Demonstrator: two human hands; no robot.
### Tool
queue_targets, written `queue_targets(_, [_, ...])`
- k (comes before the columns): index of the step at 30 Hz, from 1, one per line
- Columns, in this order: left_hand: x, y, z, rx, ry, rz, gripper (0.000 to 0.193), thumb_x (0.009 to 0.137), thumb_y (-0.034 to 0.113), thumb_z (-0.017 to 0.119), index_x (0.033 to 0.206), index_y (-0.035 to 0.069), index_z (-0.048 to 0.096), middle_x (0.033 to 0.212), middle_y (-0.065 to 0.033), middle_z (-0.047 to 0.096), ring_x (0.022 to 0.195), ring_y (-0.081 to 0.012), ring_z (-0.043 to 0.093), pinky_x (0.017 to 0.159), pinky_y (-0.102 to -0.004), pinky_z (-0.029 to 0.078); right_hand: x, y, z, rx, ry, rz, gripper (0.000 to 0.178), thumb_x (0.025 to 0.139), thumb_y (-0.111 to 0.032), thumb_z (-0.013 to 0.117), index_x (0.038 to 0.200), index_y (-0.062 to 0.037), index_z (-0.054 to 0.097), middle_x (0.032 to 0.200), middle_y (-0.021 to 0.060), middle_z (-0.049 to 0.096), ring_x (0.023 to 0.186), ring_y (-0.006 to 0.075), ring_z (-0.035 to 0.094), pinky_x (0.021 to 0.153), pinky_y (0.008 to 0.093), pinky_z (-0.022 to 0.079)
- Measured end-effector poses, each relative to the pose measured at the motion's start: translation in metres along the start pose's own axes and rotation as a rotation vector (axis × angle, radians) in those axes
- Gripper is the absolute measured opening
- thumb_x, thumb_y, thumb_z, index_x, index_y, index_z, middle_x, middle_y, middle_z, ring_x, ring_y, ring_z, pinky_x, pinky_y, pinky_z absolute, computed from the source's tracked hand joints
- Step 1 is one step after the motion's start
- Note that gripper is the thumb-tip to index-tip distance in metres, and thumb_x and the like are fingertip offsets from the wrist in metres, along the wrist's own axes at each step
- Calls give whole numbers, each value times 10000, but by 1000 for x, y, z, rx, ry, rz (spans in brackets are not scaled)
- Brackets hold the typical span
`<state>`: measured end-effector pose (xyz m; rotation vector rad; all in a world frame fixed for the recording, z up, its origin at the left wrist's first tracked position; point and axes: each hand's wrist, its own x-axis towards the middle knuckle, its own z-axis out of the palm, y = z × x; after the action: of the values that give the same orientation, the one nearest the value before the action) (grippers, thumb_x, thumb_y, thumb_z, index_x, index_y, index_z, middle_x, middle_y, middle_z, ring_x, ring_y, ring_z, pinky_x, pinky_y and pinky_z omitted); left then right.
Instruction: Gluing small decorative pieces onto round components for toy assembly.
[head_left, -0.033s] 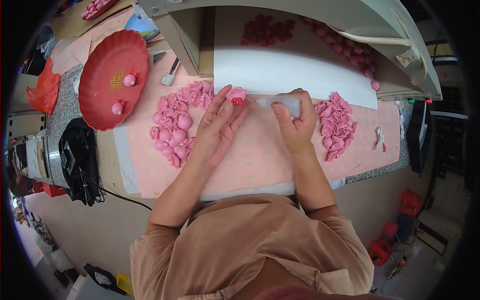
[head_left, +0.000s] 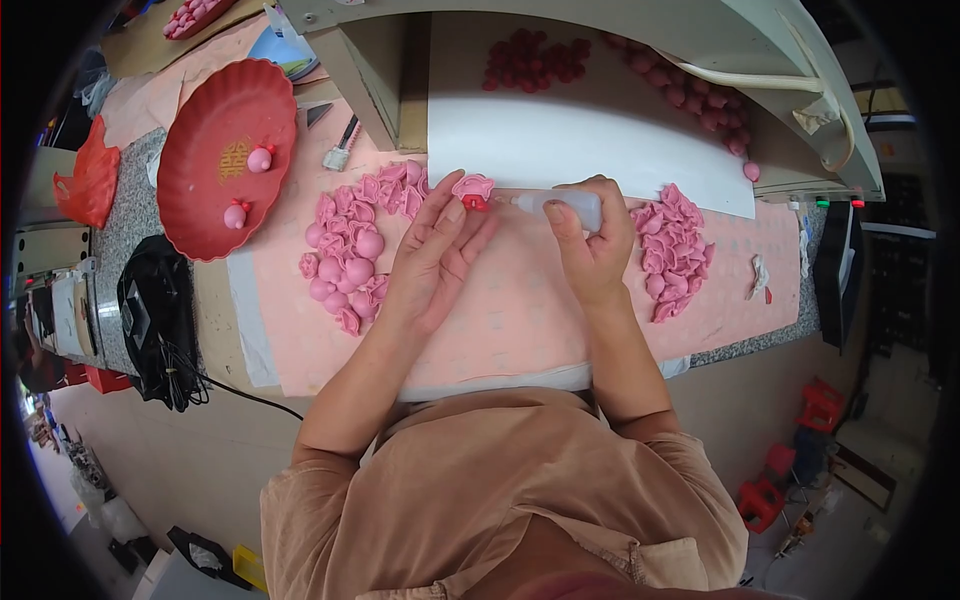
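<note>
My left hand (head_left: 438,250) holds a small pink ruffled piece (head_left: 473,185) with a glossy red part (head_left: 475,203) at its lower side, pinched between thumb and fingers. Closed round a translucent white squeeze bottle (head_left: 583,208) is my right hand (head_left: 598,250). The bottle lies almost level, its thin nozzle pointing left at the red part; whether the tip touches it I cannot tell. Left of my left hand lies a heap of pink balls and ruffled pieces (head_left: 350,250). Beside my right hand is a pile of pink ruffled pieces (head_left: 672,250).
A scalloped red tray (head_left: 195,170) at the left bears two pink balls with red parts. Dark red balls (head_left: 530,62) and pink balls (head_left: 690,95) lie under the grey overhanging housing (head_left: 600,20). A brush (head_left: 342,148) lies near its left support.
</note>
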<state>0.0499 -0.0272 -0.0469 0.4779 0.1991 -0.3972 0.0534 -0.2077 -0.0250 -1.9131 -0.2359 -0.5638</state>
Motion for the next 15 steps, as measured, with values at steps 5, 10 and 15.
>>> queue_targets(5, [1,-2,-5,19,0,-9,403,965,144,509,1346,40,432,1221,-90,561,1152,-198,539,1042,-369,428,0,2,-2,209,71,168,211,844,-162,704,913,-9,577,840,42,629,733,90,561,668,227,456])
queue_targets(10, [0,-4,-6,22,-16,-82,401,974,194,499,1339,36,444,1187,-93,577,1102,-195,557,1020,-366,447,-1,2,3,419,67,315,187,869,-129,677,946,-13,552,872,22,617,791,75,549,714,223,454])
queue_targets(15, [-1,-4,-6,23,-24,-78,405,976,205,495,1337,30,444,1196,-99,573,1106,-202,555,1022,-369,442,-1,0,6,338,40,299,179,868,-125,676,939,-14,554,877,32,624,803,82,561,733,229,457])
